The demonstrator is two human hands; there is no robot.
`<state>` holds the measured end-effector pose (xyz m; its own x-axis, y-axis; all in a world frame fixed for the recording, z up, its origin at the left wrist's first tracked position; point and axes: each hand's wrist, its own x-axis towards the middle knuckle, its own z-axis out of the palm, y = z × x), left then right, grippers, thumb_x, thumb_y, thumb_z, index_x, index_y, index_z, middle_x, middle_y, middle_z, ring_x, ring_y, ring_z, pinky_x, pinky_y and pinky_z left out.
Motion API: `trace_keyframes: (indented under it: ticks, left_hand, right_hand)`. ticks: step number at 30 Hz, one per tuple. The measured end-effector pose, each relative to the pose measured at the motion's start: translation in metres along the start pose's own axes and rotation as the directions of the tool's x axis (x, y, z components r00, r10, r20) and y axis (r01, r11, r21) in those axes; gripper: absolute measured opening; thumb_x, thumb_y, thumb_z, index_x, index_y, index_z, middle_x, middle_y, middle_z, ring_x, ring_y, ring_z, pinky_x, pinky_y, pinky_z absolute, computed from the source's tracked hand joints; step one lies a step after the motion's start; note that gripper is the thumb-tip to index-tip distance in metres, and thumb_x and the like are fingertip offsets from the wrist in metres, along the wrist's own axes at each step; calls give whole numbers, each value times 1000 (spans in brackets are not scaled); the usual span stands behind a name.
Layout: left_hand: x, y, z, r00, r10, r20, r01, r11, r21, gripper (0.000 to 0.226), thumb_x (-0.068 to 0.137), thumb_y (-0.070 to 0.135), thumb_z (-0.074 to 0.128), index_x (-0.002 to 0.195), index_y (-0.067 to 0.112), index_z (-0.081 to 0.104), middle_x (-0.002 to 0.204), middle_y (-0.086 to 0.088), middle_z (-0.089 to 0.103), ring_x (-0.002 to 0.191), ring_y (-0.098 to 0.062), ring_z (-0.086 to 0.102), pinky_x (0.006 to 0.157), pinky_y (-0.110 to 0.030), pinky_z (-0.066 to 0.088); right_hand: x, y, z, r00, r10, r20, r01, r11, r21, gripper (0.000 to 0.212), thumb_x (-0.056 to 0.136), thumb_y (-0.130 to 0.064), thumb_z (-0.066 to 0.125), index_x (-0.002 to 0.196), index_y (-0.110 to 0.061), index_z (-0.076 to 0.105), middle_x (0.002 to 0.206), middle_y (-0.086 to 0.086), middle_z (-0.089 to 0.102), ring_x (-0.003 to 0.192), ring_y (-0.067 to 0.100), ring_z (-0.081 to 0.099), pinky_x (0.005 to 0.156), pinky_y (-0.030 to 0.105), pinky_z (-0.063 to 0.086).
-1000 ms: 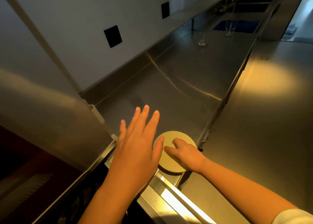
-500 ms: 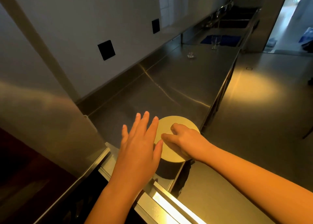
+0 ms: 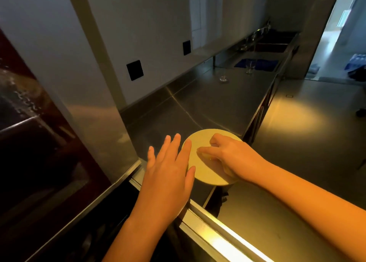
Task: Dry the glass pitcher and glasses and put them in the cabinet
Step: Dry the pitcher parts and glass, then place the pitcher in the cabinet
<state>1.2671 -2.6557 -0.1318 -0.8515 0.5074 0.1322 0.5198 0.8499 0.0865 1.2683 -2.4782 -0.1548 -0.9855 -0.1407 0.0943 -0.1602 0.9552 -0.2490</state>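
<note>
Left hand (image 3: 168,166) flat, fingers straight, slightly spread, beside pale disc (image 3: 200,148). Right hand (image 3: 231,158) covers disc's near edge, fingers curled; grip unclear. Far glass (image 3: 250,68) on table (image 3: 227,103) blurred.

A steel panel (image 3: 99,134) blocks us just left of our left hand (image 3: 168,170). Ahead, open counter (image 3: 217,103) runs to a far glass (image 3: 250,68).
</note>
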Motion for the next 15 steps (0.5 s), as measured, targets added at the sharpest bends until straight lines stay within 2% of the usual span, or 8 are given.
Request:
trace_keyframes:
  ticks: [1,2,4,7,8,11,15]
  left_hand:
    - [-7,0,-2,1000,1,-8,-1,1000,-10,60,97,42,26,145,31,-8,155,9,-11,141,-12,-14,100,-33,-16]
    - [-14,0,-4,1000,3,-16,-4,1000,-17,60,97,42,27,145,31,-7,155,9,-11,141,-12,-14,101,-33,-16]
    - [-31,-2,-8,999,6,-39,-7,1000,-24,60,98,41,27,145,30,-8,155,8,-11,141,-11,-14,103,-33,-15]
    - [-57,-8,-14,997,-14,-70,11,999,-33,61,97,41,28,145,30,-8,155,7,-10,141,-12,-14,102,-33,-15]
    - [-66,-10,-16,996,-23,-82,19,999,-39,61,97,41,29,145,30,-8,155,7,-9,141,-11,-14,102,-32,-15]
    - [-95,-17,-20,991,-43,-126,36,998,-54,63,96,41,32,145,31,-6,155,7,-6,141,-11,-11,103,-32,-13]
    - [-130,-29,-24,984,-87,-153,74,993,-90,62,96,40,33,146,30,-3,155,7,-3,141,-11,-10,103,-31,-12]
  right_hand:
    - [-6,-4,-1,1000,-6,-12,6,1000,-6,37,92,-37,49,127,-28,43,121,-2,45,103,12,45,83,21,46]
    - [-11,-8,-5,999,-36,2,36,996,-82,41,92,-36,51,130,-31,40,124,-2,42,105,12,44,84,20,45]
    - [-23,-19,-10,997,-83,-5,82,987,-136,48,91,-28,55,135,-34,37,128,-2,38,111,17,43,84,20,42]
    - [-35,-36,-21,994,-112,-8,111,990,-91,40,94,-12,45,132,-22,47,122,7,45,105,27,47,83,33,42]
    - [-38,-44,-23,992,-126,-14,124,989,-80,39,94,-13,44,131,-22,48,122,8,46,103,27,47,83,33,42]
    - [-47,-64,-27,979,-203,6,202,970,-136,43,92,-25,48,135,-31,41,127,-1,40,108,18,43,79,18,36]
    - [-58,-95,-29,977,-211,16,212,973,-88,40,93,-22,43,133,-28,45,123,4,43,107,23,45,83,27,38]
